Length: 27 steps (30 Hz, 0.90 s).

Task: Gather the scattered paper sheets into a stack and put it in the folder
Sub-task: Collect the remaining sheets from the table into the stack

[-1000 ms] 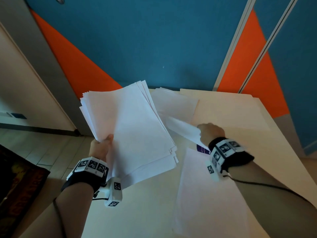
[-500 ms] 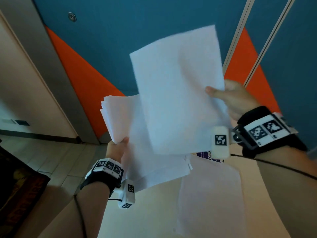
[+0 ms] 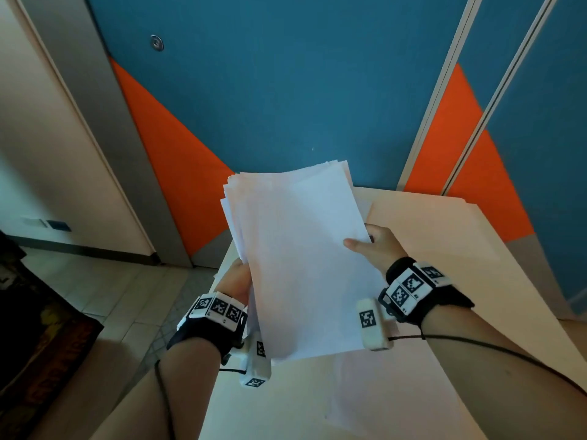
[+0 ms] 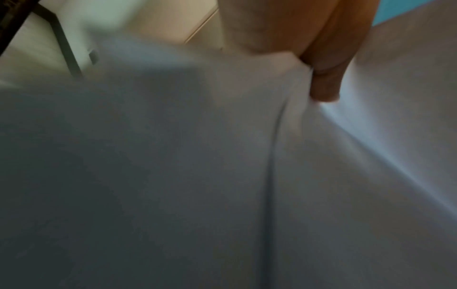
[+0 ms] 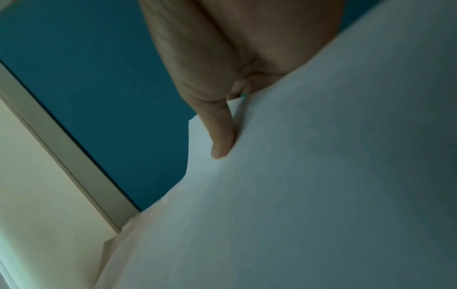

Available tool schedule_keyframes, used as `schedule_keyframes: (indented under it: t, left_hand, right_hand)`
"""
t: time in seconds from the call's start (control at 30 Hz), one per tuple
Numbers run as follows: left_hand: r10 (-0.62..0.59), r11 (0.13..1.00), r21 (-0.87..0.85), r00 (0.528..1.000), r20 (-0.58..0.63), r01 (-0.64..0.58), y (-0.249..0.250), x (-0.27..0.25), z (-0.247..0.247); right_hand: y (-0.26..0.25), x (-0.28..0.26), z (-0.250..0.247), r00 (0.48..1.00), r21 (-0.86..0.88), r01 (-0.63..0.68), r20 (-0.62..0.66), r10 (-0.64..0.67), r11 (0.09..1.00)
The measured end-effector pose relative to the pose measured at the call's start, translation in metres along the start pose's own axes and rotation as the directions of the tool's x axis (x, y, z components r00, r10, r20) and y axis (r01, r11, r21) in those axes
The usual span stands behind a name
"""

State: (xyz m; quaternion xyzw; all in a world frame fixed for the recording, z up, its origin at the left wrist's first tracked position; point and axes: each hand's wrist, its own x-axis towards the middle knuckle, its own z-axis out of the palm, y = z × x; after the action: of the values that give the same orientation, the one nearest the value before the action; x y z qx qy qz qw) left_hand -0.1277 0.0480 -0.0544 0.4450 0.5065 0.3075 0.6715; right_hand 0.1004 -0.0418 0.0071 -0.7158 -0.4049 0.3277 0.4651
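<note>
A stack of white paper sheets (image 3: pixel 301 255) is held up above the table in the head view. My left hand (image 3: pixel 236 279) grips its left edge, thumb on top; in the left wrist view a finger (image 4: pixel 326 86) presses into the paper (image 4: pixel 222 176). My right hand (image 3: pixel 373 247) pinches the right edge, thumb over the top sheet; the right wrist view has that thumb (image 5: pixel 220 133) lying on the sheet (image 5: pixel 296 195). One more white sheet (image 3: pixel 374 392) lies on the table below. No folder can be made out.
The cream table (image 3: pixel 444 249) runs from the wall toward me, its left edge near my left forearm. Behind it stands a blue and orange wall (image 3: pixel 286 90). A tiled floor (image 3: pixel 104 290) and a dark rug (image 3: pixel 41 350) lie to the left.
My right hand picked a sheet off the table, raised it high, then laid it onto the stack in my left hand. Both hands now hold the stack together.
</note>
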Motion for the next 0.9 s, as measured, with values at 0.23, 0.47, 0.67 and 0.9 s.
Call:
schedule_keyframes:
  t: [0.23,0.47,0.67,0.9]
  left_hand:
    - [-0.054,0.976,-0.197,0.980,0.190,0.091,0.003,-0.028,0.023]
    - [-0.058,0.997,0.053,0.996,-0.063,0.062,-0.014,-0.011,0.035]
    - [0.033,0.998,0.055,0.971,-0.237,-0.020,-0.020,-0.005,0.041]
    - [0.066,0.998,0.040,0.929,-0.363,-0.055,-0.023,-0.007,0.032]
  right_hand:
    - [0.024,-0.006,-0.006,0.991,-0.002,0.021,-0.129,-0.021,1.000]
    - [0.025,-0.012,-0.024,0.999,0.009,0.046,-0.001,-0.046,0.999]
    - [0.064,-0.007,-0.081,0.977,-0.151,-0.197,-0.110,0.182,0.969]
    - [0.153,-0.031,-0.111,0.768,-0.595,-0.578,-0.163,0.620,0.559]
